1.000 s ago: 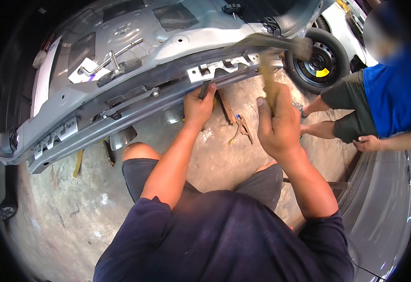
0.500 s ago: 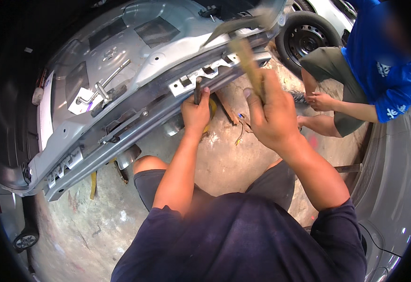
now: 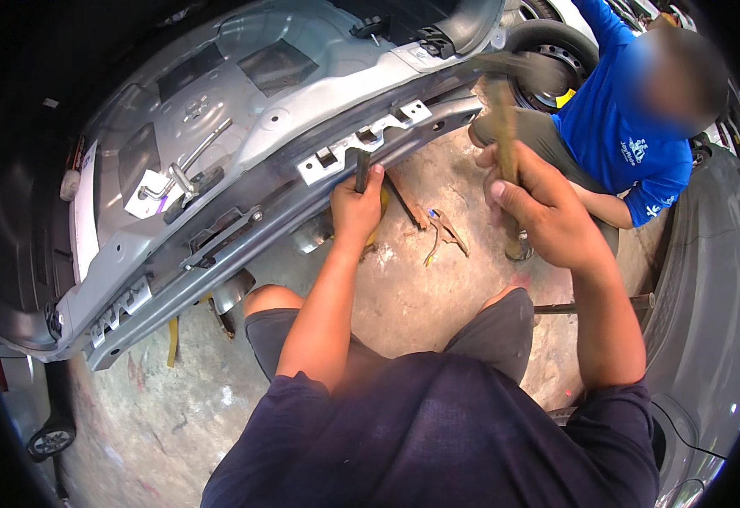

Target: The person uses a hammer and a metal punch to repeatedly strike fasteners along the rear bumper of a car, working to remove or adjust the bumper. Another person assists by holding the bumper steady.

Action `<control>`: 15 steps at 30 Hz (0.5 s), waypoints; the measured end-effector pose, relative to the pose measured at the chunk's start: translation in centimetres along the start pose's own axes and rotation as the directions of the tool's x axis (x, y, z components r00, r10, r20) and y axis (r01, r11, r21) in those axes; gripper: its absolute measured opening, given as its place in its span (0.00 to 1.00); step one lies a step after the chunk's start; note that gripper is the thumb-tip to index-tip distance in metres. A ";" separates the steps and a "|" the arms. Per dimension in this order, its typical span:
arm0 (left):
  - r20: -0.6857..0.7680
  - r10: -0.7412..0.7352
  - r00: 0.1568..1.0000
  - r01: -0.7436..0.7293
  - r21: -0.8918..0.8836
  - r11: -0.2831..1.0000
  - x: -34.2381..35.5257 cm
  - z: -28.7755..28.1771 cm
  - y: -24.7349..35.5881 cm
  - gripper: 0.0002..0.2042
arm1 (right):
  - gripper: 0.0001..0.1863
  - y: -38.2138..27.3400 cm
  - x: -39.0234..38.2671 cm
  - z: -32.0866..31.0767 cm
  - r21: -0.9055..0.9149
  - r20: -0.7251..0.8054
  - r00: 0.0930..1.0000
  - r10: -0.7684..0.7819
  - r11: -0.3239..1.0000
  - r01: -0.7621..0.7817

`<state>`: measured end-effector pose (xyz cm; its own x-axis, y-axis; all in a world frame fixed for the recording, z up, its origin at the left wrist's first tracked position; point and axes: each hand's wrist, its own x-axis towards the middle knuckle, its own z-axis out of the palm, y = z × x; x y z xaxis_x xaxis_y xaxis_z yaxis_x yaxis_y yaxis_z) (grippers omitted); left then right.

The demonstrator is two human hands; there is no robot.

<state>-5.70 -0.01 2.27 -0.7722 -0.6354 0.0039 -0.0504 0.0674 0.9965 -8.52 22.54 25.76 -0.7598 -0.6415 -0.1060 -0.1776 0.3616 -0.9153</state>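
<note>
Left hand (image 3: 357, 212) closes fingers round dark bar (image 3: 361, 172) at twelve o'clock near silver bracket (image 3: 317, 164), presumably for steadiness, while right hand (image 3: 548, 207) curls fingers round hammer (image 3: 503, 127) at one o'clock, likely keeping its blurred head free.

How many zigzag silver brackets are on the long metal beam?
2: one bracket just beyond the left hand, the other bracket near the left end of the beam. More may be hidden.

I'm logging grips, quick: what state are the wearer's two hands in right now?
Left hand: closed, holding a short dark metal bar.
Right hand: closed, holding a hammer by its handle.
</note>
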 end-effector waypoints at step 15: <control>0.032 0.074 0.997 -0.074 0.014 0.997 0.6 0.9 -0.1 0.24 | 0.36 -1.2 1.1 1.2 -0.740 -0.029 0.884 -0.466 0.605 0.295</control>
<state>-6.76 0.31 2.12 -0.7936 -0.6038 0.0746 -0.0020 0.1252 0.9921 -8.38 20.62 26.28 -0.6069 -0.7164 0.3443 -0.7942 0.5300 -0.2972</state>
